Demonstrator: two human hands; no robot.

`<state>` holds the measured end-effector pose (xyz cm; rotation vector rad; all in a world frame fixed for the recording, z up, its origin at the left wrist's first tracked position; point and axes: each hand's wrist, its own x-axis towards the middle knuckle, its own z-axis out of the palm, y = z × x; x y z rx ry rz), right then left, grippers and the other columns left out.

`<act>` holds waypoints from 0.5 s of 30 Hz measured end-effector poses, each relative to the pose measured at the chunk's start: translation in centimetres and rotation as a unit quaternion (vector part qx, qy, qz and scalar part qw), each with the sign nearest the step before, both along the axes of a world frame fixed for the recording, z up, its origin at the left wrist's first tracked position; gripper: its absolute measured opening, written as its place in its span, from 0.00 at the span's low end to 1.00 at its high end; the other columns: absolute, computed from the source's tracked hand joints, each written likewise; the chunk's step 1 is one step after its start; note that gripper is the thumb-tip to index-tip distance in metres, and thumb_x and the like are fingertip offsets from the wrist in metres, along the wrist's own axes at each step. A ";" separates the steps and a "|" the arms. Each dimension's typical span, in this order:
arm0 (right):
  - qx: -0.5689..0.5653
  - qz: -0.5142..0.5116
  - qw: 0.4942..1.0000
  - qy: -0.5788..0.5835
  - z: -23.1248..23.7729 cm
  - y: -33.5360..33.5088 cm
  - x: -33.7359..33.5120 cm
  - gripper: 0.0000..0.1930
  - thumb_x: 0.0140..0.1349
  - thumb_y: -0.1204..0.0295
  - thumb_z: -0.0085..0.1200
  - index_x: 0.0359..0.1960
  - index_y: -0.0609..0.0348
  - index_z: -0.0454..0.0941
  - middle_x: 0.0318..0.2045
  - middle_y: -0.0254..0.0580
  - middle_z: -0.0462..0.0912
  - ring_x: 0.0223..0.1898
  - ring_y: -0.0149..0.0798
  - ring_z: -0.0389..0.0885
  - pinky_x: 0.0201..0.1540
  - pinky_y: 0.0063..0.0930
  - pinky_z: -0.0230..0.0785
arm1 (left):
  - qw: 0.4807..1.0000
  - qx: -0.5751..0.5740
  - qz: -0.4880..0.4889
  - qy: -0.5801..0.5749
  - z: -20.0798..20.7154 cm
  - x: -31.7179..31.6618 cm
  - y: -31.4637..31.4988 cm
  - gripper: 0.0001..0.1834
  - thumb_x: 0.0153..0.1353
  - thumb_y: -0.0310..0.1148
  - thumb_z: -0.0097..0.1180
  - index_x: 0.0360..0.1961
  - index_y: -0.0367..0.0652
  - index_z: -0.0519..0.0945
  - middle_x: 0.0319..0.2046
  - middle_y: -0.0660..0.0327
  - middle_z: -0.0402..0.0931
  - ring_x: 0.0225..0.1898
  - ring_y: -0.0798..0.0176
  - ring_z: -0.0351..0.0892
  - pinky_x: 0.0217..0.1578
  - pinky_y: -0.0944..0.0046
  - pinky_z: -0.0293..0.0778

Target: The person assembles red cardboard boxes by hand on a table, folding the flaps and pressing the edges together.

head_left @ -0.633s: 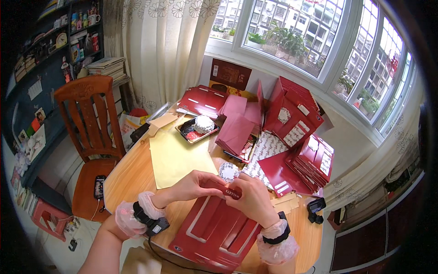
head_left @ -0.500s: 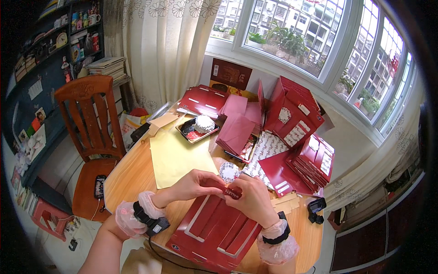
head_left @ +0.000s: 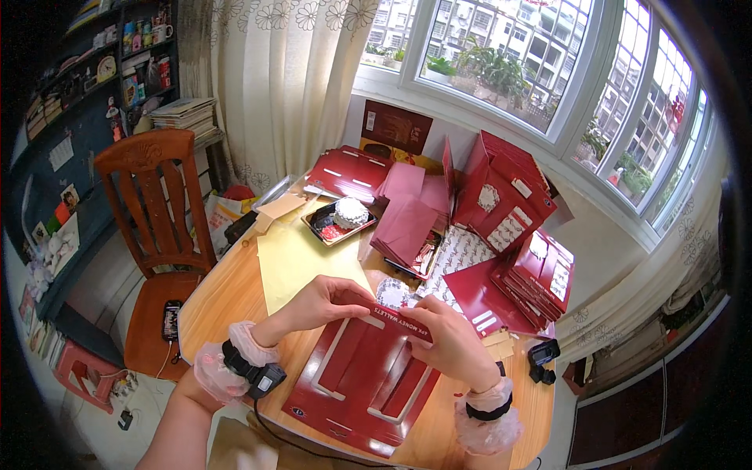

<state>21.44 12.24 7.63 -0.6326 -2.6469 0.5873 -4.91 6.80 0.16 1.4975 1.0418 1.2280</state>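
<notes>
A flat, glossy red cardboard piece [head_left: 325, 419] lies in front of me on the wooden table, with long cut-outs and pale adhesive-like strips on it. Its narrow far flap [head_left: 392, 315] stands bent up, with white print showing. My left hand [head_left: 317, 307] pinches the left end of that flap between thumb and fingers. At the flap's right end, my right hand [head_left: 448, 345] grips it, thumb on the near side. Just beyond the flap lies a round white patterned sticker [head_left: 392, 291], partly hidden by the fingers.
Beyond my left hand is a yellow sheet [head_left: 301, 274]. A black tray [head_left: 341, 223] holds a roll of white stickers. Red envelopes [head_left: 403, 227] stand behind, near a large red box [head_left: 501, 196]. Stacked red packs [head_left: 540, 278] and a black device [head_left: 542, 356] sit at right.
My hands have moved apart along the flap, uncovering more of its print. The cardboard has shifted slightly toward the left and nearer to me.
</notes>
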 end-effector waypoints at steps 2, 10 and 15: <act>0.040 -0.017 0.999 -0.017 0.1 -0.3 -0.3 0.24 0.49 0.78 0.62 0.51 0.61 0.78 0.39 0.49 0.76 0.44 0.53 0.78 0.47 0.43 0.71 | 1.000 0.001 -0.003 -0.001 0.0 0.0 0.1 0.12 0.63 0.26 0.65 0.47 0.37 0.84 0.40 0.64 0.84 0.41 0.74 0.81 0.44 0.72 0.78; 0.052 -0.062 0.996 -0.028 0.1 -0.3 -0.6 0.20 0.48 0.74 0.65 0.46 0.60 0.80 0.40 0.47 0.78 0.42 0.49 0.80 0.45 0.39 0.73 | 1.000 0.014 -0.008 -0.017 0.0 0.0 0.2 0.11 0.63 0.26 0.65 0.47 0.37 0.84 0.40 0.64 0.84 0.41 0.75 0.81 0.44 0.72 0.78; -0.047 -0.083 0.995 0.038 0.1 -0.4 -0.4 0.18 0.45 0.77 0.64 0.41 0.62 0.81 0.36 0.47 0.77 0.42 0.51 0.80 0.45 0.40 0.73 | 1.000 0.005 -0.013 -0.010 0.3 0.0 0.1 0.11 0.64 0.26 0.64 0.47 0.38 0.83 0.41 0.64 0.84 0.41 0.76 0.81 0.44 0.74 0.78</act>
